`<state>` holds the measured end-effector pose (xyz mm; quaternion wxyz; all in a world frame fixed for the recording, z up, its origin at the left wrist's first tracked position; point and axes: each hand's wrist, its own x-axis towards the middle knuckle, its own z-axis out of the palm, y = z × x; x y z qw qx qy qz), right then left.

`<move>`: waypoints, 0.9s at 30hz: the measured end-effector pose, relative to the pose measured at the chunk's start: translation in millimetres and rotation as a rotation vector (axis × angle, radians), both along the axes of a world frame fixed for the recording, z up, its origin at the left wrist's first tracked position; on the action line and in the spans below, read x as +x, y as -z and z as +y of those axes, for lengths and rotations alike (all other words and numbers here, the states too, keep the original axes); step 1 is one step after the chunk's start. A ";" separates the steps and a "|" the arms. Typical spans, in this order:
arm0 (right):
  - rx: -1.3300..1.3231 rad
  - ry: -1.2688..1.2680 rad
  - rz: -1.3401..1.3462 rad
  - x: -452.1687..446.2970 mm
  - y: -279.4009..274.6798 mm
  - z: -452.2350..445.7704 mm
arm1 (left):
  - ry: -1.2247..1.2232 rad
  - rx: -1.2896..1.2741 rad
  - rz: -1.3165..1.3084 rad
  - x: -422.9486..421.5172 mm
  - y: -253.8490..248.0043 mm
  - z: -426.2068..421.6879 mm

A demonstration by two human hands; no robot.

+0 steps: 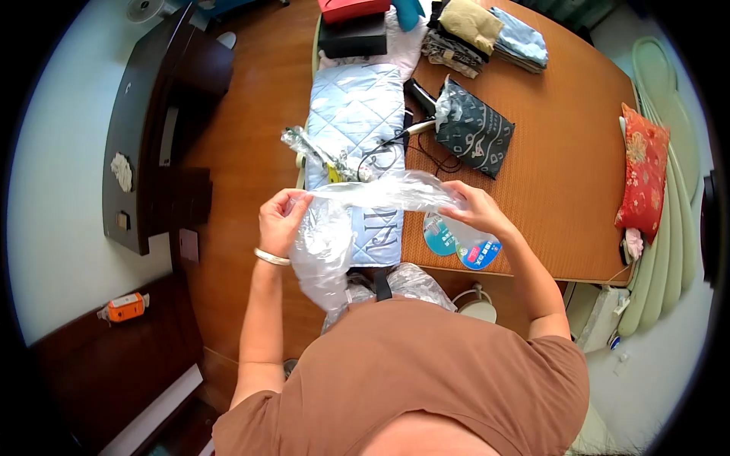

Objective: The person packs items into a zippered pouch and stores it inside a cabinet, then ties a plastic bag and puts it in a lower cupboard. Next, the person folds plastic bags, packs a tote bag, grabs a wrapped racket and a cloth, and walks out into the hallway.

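Observation:
A clear plastic bag (327, 247) is stretched between my two hands, above the edge of the bed. My left hand (284, 220) pinches one end of it, and its loose part hangs down toward my lap. On the other side my right hand (477, 208) grips the opposite end. Beneath the bag lies a light blue quilted mat (353, 99) with dark letters. Just beyond the bag, a clear-wrapped item (313, 148) with a yellow part rests on the mat. Two round fans (477, 252) lie by my right forearm.
A black patterned bag (477, 129) and a hair dryer (420, 95) with a cord lie on the bed (563, 152). Folded clothes (468, 30), a black box (352, 38) and a red cushion (643, 171) are farther off. A dark desk (137, 137) stands at left.

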<state>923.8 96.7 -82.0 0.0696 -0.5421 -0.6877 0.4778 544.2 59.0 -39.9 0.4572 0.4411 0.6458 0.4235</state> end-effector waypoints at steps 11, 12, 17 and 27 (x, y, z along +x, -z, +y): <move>-0.669 -0.184 0.610 -71.5 -28.3 -50.3 | 0.349 -0.470 -0.672 16.4 -42.1 -34.9; -0.750 -0.178 0.560 -80.8 -8.2 -70.7 | 0.205 -0.372 -0.872 17.4 -43.9 -38.0; -1.064 0.401 1.030 -142.7 -18.1 -92.1 | 0.191 -0.233 -0.763 20.2 -30.9 -56.3; -0.503 0.463 1.325 -180.9 -88.3 12.2 | 0.081 0.288 -0.189 -30.9 -44.3 -65.1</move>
